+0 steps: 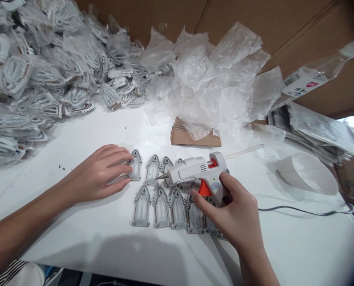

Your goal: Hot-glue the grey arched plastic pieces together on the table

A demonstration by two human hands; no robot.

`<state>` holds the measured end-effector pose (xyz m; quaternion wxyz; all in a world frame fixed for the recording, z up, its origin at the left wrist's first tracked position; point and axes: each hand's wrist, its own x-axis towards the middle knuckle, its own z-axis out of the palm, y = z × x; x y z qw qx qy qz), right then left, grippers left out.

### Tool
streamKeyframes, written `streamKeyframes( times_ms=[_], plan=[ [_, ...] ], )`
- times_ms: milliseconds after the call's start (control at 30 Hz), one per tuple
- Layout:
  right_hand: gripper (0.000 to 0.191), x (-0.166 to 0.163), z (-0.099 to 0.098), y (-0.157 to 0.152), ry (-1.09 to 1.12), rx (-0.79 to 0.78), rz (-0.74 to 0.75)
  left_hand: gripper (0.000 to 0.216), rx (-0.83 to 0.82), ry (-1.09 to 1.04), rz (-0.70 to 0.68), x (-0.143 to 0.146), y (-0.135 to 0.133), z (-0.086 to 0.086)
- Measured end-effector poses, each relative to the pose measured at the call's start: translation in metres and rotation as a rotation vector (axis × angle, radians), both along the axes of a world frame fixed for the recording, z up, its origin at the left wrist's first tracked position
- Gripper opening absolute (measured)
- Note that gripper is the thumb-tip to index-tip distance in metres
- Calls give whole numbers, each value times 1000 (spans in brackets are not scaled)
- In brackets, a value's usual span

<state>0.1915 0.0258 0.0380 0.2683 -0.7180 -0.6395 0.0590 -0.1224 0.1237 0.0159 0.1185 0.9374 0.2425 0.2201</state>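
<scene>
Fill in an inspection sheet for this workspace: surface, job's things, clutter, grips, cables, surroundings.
Surface: white table, scattered dark specks.
Job's things: glue gun, nozzle pointing left; grey arched pieces in two rows.
Clutter: heap of bagged pieces; crumpled clear plastic; cardboard scrap.
Grips: left hand at the far row's leftmost piece, hold unclear; right hand around the glue gun's handle.
Cables: dark cord on the right.
Surroundings: brown cardboard wall behind.

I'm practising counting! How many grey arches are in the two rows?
At least 9: 4 far arches, from the left hand to behind the glue gun, and 5 near arches, reaching the right hand. More may be hidden behind the glue gun or right hand.
</scene>
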Motion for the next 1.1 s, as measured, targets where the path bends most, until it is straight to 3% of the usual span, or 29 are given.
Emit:
streamKeyframes(
  times_ms=[367,600,833,1100],
  plan=[
    [45,-12,17,7,34,46,7,14,-15,-17,14,0,0,2],
    [44,-24,30,19,-66,107,6,10,110,-2,13,-4,3,0],
    [46,-35,25,28,-125,122,-28,9,146,17,15,-5,4,0],
    [46,-39,8,36,-151,114,-8,13,72,8,-3,0,0,-1]
  ],
)
